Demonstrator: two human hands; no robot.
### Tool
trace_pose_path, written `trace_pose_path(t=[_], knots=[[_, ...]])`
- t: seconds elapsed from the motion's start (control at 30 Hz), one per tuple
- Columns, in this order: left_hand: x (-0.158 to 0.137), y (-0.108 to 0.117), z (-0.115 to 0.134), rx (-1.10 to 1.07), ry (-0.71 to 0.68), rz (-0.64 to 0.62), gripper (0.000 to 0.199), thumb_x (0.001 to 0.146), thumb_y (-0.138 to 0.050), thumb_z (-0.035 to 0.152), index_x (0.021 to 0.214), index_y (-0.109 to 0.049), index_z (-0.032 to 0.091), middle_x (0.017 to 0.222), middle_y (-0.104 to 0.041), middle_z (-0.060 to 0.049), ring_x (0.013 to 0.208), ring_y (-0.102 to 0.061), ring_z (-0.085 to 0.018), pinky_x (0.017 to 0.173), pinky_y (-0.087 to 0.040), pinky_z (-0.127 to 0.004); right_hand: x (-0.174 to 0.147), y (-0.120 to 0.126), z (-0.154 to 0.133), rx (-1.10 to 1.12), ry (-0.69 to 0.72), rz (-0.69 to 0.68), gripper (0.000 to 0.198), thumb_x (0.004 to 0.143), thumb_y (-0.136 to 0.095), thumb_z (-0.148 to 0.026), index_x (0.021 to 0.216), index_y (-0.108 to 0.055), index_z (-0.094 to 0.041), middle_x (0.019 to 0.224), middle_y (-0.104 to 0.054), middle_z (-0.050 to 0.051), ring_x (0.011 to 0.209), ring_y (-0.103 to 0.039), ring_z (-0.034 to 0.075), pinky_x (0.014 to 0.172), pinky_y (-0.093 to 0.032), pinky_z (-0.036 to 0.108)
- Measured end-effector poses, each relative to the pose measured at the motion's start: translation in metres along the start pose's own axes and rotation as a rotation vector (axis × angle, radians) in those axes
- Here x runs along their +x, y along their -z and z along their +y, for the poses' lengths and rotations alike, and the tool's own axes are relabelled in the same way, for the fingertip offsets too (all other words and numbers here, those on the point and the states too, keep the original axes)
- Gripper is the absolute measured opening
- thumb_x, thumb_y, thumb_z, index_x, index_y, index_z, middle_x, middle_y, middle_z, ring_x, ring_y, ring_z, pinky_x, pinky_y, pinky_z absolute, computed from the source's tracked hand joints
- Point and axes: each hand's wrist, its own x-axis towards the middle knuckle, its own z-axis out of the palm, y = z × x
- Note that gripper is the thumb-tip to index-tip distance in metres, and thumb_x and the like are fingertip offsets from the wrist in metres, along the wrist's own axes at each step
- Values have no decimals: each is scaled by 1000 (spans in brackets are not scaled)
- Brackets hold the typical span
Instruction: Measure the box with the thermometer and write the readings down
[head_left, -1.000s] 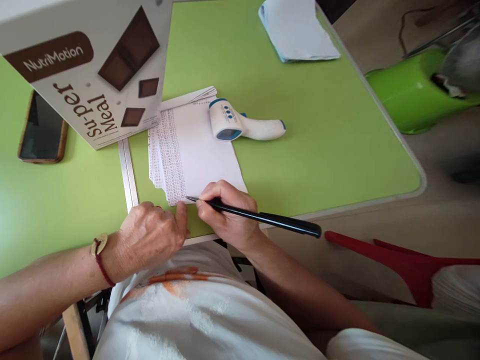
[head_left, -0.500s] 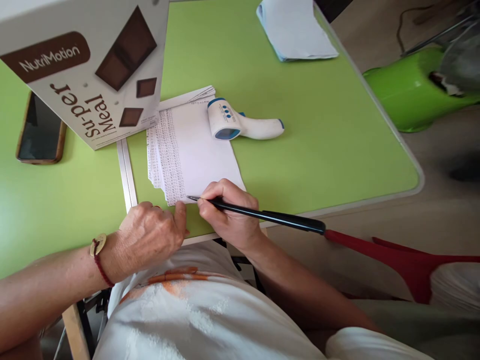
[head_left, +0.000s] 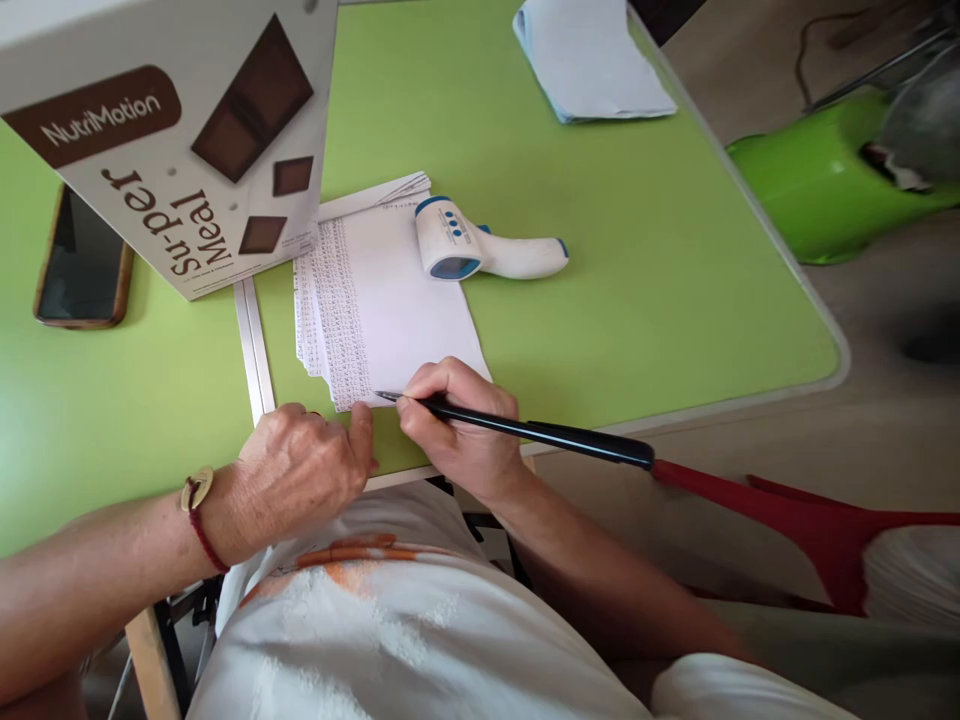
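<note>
A sheaf of white paper sheets [head_left: 409, 310] lies on the green table, its left columns filled with tiny handwritten characters. My right hand [head_left: 465, 430] grips a black pen [head_left: 555, 437], whose tip meets the top sheet near its lower edge, just right of the written columns. Against the bottom edge of the paper rests one finger of my left hand [head_left: 300, 460]. The other fingers of that hand are curled under, and what they may hold is hidden. On the upper right of the sheets sits a white and blue infrared thermometer [head_left: 487, 245].
A large NutriMotion box [head_left: 210, 130] overlaps the paper's upper left corner. Left of it is a phone [head_left: 84, 260]. Folded white sheets [head_left: 589, 60] lie at the far edge of the green table [head_left: 675, 290]. A green bucket [head_left: 802, 180] stands beyond the right side.
Both hands, the pen and the paper hold nearly the same places. Only a very slight shift of the pen shows.
</note>
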Motion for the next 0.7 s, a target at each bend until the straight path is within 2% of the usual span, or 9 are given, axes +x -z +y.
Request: trace_pose_path(t=[0.3,0.43,0.53,0.63,0.7], knots=[[0,1,0,-20,2,-44,27,93,-48,20,106,-61,1,49,-52,0,38,-50,-17,38,-34,-29,-1,0,2,32,9,-25,20,76,-58,-11,67,-44,-22,55,-47,-8,46,-42,7,46,-37,20],[1,3,-1,-21,-10,-36,28,93,-47,21,107,-60,0,48,-51,1,37,-51,-18,37,-34,-29,-6,-1,0,75,3,102,16,80,-59,-12,73,-49,-23,61,-51,-6,50,-45,8,49,-41,22],[0,3,-1,-13,-2,-33,27,91,-49,20,106,-61,1,47,-51,2,37,-51,-18,37,-34,-29,-7,1,-6,20,25,166,12,83,-58,-12,85,-56,-24,72,-60,-3,57,-53,10,55,-46,24],[0,2,-1,-15,17,-23,23,89,-49,18,103,-61,4,48,-53,1,38,-52,-18,38,-35,-29,0,9,-6,-61,135,52,18,86,-57,-12,99,-60,-24,85,-65,3,73,-62,15,67,-51,29],[2,1,-2,-28,29,-7,17,90,-48,19,91,-61,8,48,-54,1,38,-52,-17,38,-35,-30,11,17,2,-149,250,-38,23,88,-54,-12,106,-61,-24,90,-65,6,81,-64,18,72,-53,32]])
